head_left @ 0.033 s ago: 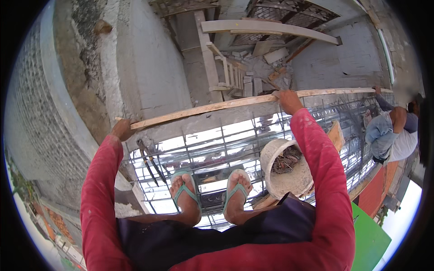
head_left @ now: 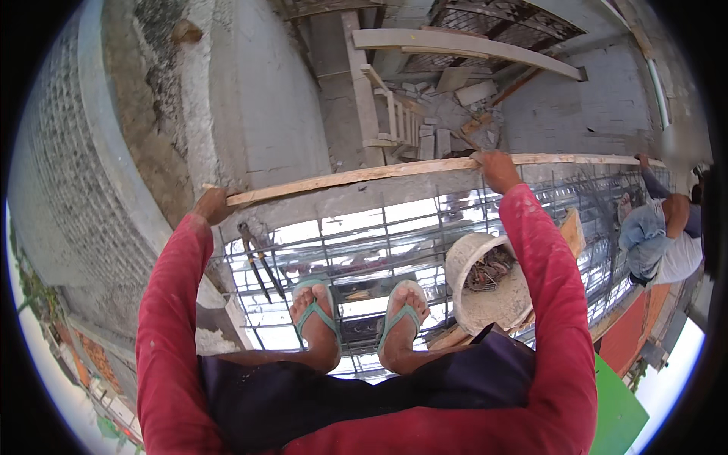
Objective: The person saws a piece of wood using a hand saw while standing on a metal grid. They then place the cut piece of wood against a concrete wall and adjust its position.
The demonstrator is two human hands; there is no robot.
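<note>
A long, narrow wooden batten [head_left: 364, 174] lies along the edge of the concrete ledge, above the steel rebar grid. My left hand [head_left: 212, 205] is closed around its left end. Farther right along the same batten, my right hand [head_left: 497, 170] grips it from above. Another person's hand [head_left: 642, 160] is at the far right end of the batten. Below my left hand, a pair of long-handled cutters [head_left: 260, 262] rests on the rebar [head_left: 387, 231]. Under my right forearm sits a dirty white bucket [head_left: 468, 265] tilted toward me, with a tangle of tie wire [head_left: 487, 273] inside.
My feet, in green flip-flops [head_left: 317, 315], stand on the grid over shiny sheeting. The other person [head_left: 644, 239] crouches at the right. Beyond the ledge is a drop to a lower level with a wooden ladder [head_left: 398, 117] and rubble. A rough wall [head_left: 76, 174] rises left.
The view has shifted a little, so the scene sits slightly farther right. Both my hands keep their hold on the batten.
</note>
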